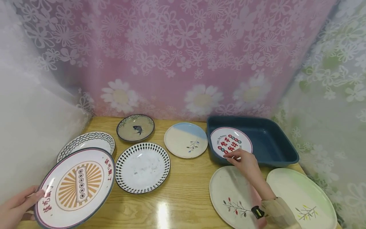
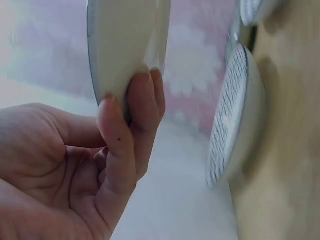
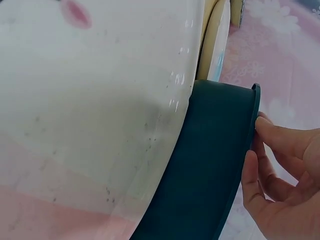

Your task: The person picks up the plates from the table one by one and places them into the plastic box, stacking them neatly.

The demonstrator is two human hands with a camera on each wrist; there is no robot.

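My left hand grips the left rim of a large white plate with an orange sunburst and red characters. In the left wrist view this plate stands edge-on, with the thumb and fingers on opposite faces. On the right, my right hand pinches the near rim of a small white plate with red characters, which leans in the left part of a dark blue basin. The right wrist view shows those fingers at the basin's rim; the small plate is hidden there.
A zigzag-rimmed plate lies partly under the raised plate. Nearby are a diamond-rimmed plate, a fish dish and a blue-and-cream plate. A red-leaf plate and a green-edged plate lie in front of the basin. Curtains surround the wooden table.
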